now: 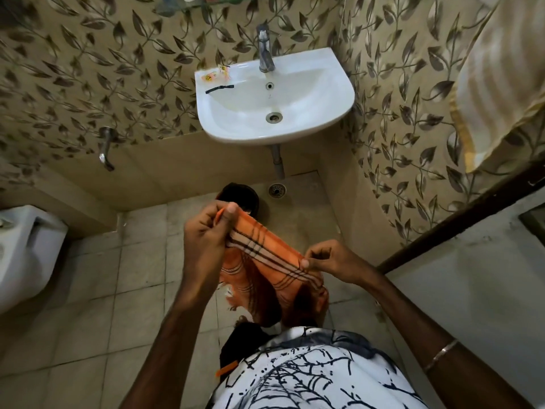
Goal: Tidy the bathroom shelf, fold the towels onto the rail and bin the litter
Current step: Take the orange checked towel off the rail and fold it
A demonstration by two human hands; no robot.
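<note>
Orange checked towel [267, 258] stretched between two hands above the bathroom floor.
From my remote seat I see the left hand [206, 231] pinching one top corner and the right hand [330, 262] the other (cloth hanging below); wrappers [215, 75] lie on the washbasin [330, 84] rim.
</note>
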